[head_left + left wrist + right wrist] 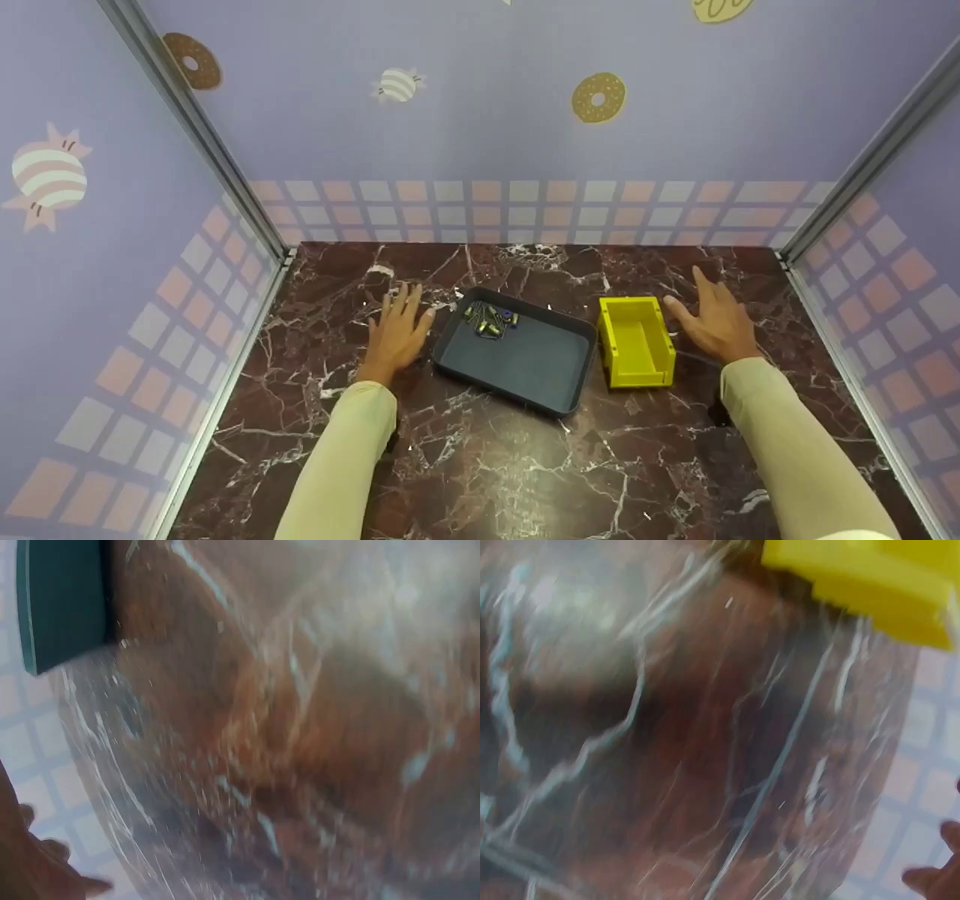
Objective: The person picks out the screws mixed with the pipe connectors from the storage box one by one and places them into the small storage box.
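My left hand is at the left of a dark grey tray, fingers spread and holding nothing. Inside the tray, in its far left corner, lies a small heap of metal and blue hardware pieces, too small to name exactly. To the tray's right stands a yellow open-fronted bin with a bare floor inside. Just right of that bin is my right hand, its fingers extended and its thumb toward the bin. The left wrist view catches the tray's edge; the right wrist view catches the yellow bin's underside edge.
Both objects stand on a dark red marbled table with white veins. Lilac panels with a checked border enclose it at the back wall and both sides. Metal corner posts join the panels.
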Demonstrator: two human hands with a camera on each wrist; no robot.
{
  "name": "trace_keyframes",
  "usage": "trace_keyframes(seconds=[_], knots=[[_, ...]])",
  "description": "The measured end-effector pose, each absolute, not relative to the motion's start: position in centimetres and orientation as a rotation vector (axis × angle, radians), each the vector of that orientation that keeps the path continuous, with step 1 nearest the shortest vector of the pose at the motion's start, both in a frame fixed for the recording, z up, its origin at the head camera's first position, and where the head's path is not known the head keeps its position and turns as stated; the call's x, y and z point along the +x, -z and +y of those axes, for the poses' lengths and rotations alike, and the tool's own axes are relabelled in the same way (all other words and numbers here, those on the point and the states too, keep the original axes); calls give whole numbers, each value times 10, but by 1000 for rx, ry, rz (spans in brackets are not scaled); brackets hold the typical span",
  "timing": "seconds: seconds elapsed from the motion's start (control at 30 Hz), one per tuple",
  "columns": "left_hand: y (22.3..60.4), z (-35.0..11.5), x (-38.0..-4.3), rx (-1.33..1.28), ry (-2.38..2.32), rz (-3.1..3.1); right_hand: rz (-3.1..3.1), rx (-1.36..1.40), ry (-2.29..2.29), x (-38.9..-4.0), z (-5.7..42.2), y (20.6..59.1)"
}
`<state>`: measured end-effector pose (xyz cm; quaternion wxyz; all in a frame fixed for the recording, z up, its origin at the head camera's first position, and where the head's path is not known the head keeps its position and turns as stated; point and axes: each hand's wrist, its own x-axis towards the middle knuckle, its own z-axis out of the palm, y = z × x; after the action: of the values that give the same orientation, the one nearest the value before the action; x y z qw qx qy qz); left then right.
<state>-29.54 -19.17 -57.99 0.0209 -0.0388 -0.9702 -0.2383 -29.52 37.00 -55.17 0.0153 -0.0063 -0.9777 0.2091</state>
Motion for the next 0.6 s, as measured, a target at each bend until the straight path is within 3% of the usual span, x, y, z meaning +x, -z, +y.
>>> trace_keyframes(seconds=[0.6], knots=[[602, -149, -277, -39, 966, -2823, -2600, 124, -1062, -295, 268, 542]])
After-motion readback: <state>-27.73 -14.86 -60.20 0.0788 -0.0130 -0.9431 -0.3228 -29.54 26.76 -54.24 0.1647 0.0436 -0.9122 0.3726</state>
